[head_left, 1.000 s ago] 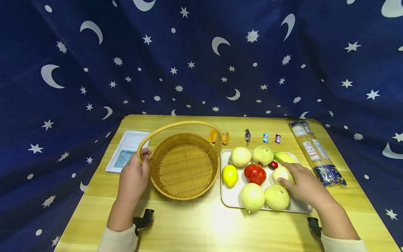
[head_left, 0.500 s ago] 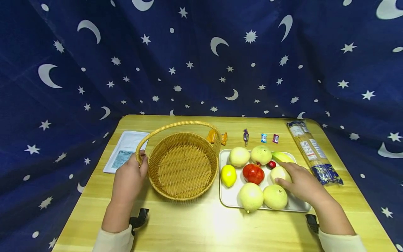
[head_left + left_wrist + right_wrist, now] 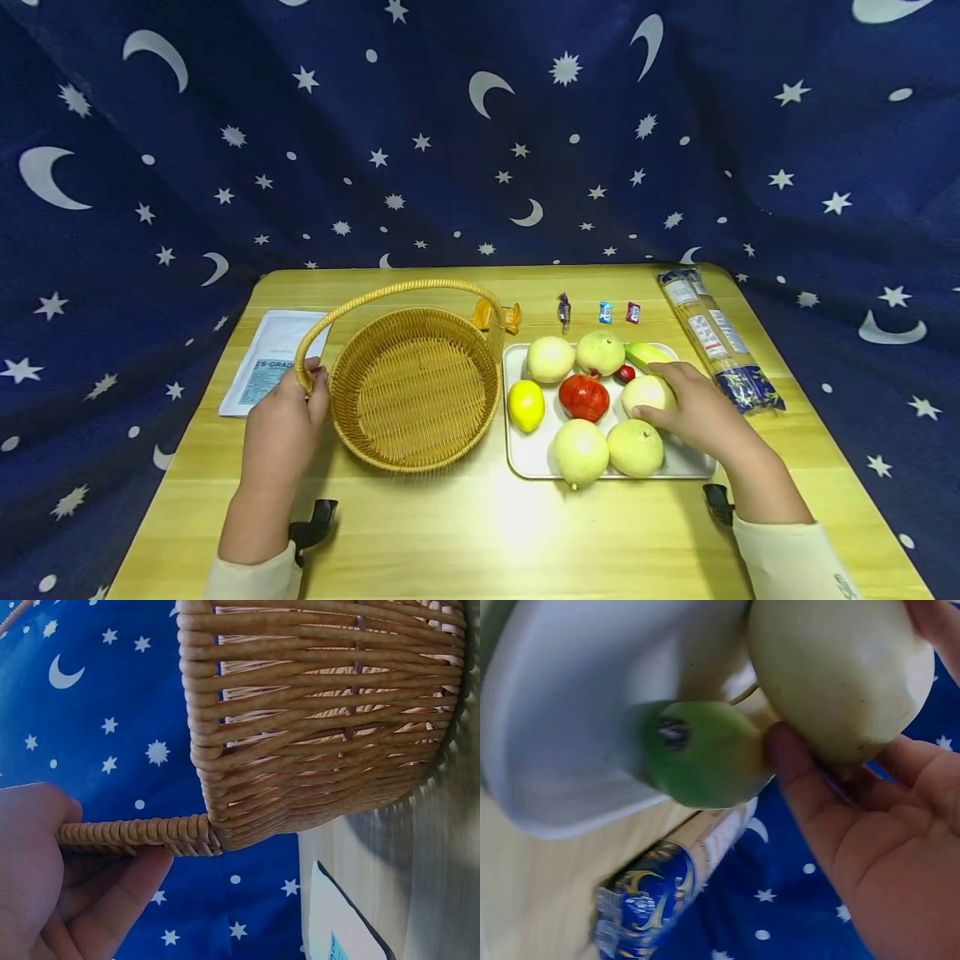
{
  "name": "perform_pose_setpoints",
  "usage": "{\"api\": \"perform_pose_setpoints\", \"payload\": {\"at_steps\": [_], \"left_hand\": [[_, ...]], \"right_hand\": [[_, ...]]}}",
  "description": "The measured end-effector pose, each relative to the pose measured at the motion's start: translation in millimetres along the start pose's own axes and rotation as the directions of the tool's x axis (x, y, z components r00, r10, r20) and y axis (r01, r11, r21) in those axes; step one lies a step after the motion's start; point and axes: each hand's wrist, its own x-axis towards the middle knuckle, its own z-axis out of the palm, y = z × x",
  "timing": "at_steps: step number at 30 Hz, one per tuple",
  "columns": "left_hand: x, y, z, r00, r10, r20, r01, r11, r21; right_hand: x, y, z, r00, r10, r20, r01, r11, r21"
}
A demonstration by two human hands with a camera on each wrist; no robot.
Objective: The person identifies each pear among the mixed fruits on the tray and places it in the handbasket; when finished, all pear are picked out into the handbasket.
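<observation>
In the head view my left hand [image 3: 279,429] grips the arched handle of a round wicker basket [image 3: 420,400]. The left wrist view shows the fingers curled about the basket's handle [image 3: 139,831]. On the right, my right hand [image 3: 703,412] holds a round pale yellow-green fruit [image 3: 640,396] on a white tray [image 3: 534,454]. Thumb and fingers lie on opposite sides of this fruit in the right wrist view. Around it sit a red pomegranate [image 3: 583,397], a lemon [image 3: 526,406], a small dark red fruit [image 3: 625,374], a long green fruit [image 3: 647,355] and several more pale round fruits [image 3: 581,452].
A white packet [image 3: 277,354] lies left of the basket. Orange-wrapped sweets [image 3: 512,317] lie behind it, and small wrapped candies [image 3: 605,312] sit behind the tray. A long pack of noodles [image 3: 716,337] lies at the right. A starry blue cloth [image 3: 450,167] hangs behind the table.
The head view has shifted, so everything appears further left. Both hands keep their places on the basket handle and the pale fruit.
</observation>
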Motion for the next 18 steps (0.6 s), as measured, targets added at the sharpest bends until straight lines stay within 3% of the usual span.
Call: {"api": "perform_pose_setpoints", "payload": {"at_steps": [3,18], "left_hand": [[-0.5,0.1,-1.5,1.000,-0.006,0.010,0.006,1.000,-0.004],[-0.1,3.7,-3.0,0.999,-0.036,0.027,0.036,0.999,0.019]], "right_hand": [[-0.5,1.8,-1.3,1.000,0.027,-0.010,-0.027,0.999,0.022],[3.0,18.5,10.5,0.997,-0.005,-0.082,0.017,0.989,0.147]]}}
